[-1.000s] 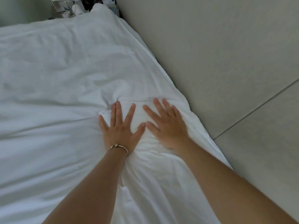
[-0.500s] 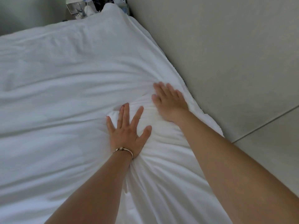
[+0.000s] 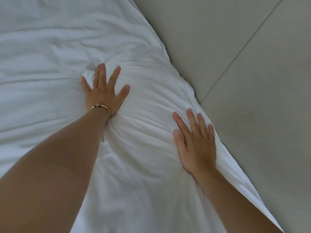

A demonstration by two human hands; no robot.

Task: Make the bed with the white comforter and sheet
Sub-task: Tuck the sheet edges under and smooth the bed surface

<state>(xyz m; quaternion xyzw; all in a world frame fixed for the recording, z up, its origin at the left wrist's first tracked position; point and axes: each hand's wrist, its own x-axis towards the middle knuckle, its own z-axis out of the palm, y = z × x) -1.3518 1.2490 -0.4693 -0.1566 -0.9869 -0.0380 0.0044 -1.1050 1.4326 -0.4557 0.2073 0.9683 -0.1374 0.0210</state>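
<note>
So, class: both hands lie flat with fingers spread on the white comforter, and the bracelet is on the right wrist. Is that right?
Not quite. The head view shows the bracelet on the left hand's wrist; the right hand has none. Both do lie flat on the white comforter.

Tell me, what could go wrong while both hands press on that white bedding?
The left hand is bunching the white comforter into radiating folds, so new creases may set there. The right hand presses near the comforter's edge beside the grey wall; a push could slide that edge off line.
</note>
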